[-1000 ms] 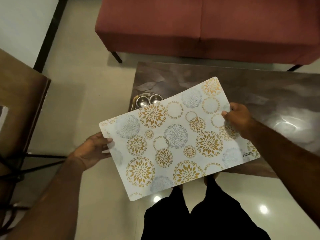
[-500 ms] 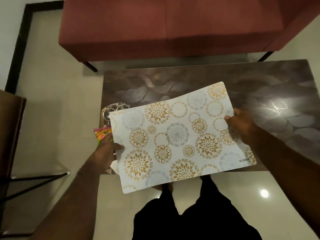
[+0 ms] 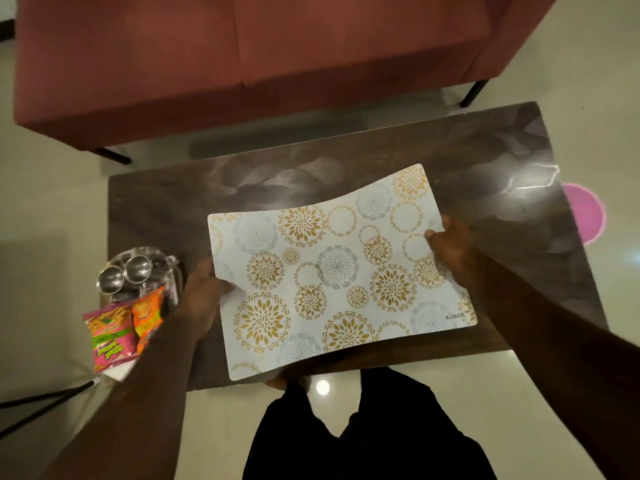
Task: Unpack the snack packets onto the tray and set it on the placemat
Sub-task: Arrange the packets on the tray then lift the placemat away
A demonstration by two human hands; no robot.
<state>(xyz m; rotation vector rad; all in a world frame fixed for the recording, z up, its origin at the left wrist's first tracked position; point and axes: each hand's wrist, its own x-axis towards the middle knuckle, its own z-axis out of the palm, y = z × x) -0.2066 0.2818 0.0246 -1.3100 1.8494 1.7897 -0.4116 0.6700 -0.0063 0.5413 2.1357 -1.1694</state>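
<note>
White placemat (image 3: pixel 337 271) with gold medallions, bowed above the table; snack packets (image 3: pixel 121 327) beside steel tray (image 3: pixel 138 271).

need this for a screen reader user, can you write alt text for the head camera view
Both hands, left hand and right hand, hold a floral placemat over a dark coffee table. At the table's left end sit a steel tray with small bowls and two snack packets.

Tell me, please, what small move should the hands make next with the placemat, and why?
Probably lower the placemat flat onto the table and let go. The left hand and right hand pinch its two short edges, and it is bowed, apparently not lying flat yet. The tray and snack packets wait at the table's left end.
</note>
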